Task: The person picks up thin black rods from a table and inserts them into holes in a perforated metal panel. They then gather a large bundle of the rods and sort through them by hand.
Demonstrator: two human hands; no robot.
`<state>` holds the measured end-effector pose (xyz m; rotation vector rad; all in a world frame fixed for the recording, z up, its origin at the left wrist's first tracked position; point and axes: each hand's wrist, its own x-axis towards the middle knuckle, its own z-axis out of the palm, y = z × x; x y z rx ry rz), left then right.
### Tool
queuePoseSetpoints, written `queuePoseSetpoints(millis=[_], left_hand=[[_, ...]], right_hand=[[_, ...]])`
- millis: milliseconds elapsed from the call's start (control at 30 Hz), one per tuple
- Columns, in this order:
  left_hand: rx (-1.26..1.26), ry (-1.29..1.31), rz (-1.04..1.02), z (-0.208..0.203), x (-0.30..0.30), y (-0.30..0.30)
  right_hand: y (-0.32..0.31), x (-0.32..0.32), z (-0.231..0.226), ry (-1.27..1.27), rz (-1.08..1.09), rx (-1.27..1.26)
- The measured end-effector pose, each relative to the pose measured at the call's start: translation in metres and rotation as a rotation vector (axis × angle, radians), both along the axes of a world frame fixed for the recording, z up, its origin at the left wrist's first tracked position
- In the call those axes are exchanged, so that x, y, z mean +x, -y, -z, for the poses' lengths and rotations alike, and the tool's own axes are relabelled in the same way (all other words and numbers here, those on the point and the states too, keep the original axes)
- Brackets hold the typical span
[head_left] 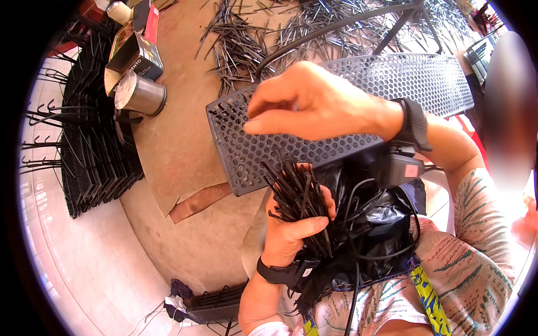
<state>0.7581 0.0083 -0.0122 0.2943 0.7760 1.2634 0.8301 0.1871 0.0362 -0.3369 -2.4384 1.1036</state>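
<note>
My left hand (284, 235) is wrapped round a thick bundle of thin black sticks (297, 193), held upright in front of my body. Above a dark perforated rack (330, 148), my right hand (322, 103) has its thumb and fingers drawn together near the rack's left end. Anything between those fingertips is too small or hidden to make out. Short black sticks (223, 113) stand in holes at that left end, just beside the right fingertips. Round holes cover the rest of the rack, and a curved dark bar (336, 25) rises behind it.
Loose dark sticks (241, 42) lie scattered over the brown board (179, 123). A metal can (141, 94) and an opened carton (140, 56) stand at the far left. Stacked black racks (92, 145) fill the left side. Another person (527, 215) is at the right.
</note>
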Motion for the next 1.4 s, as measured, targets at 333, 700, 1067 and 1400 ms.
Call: queuePoseSetpoints(millis=[333,700,1067,1400], left_hand=[[-0.016,0.131,-0.117,-0.011,0.0,0.001],[-0.009,0.166,-0.057,-0.007,-0.009,0.001],[-0.016,0.19,-0.139,-0.013,-0.009,0.005],[-0.012,0.114,-0.136,-0.012,-0.012,0.006]], right_hand=[[0.015,0.036,0.01,0.099,0.12,-0.343],[0.037,0.025,-0.006,0.158,0.088,-0.994],[0.01,0.022,0.009,-0.084,0.237,-0.709],[0.009,-0.039,0.021,-0.4,0.436,0.093]])
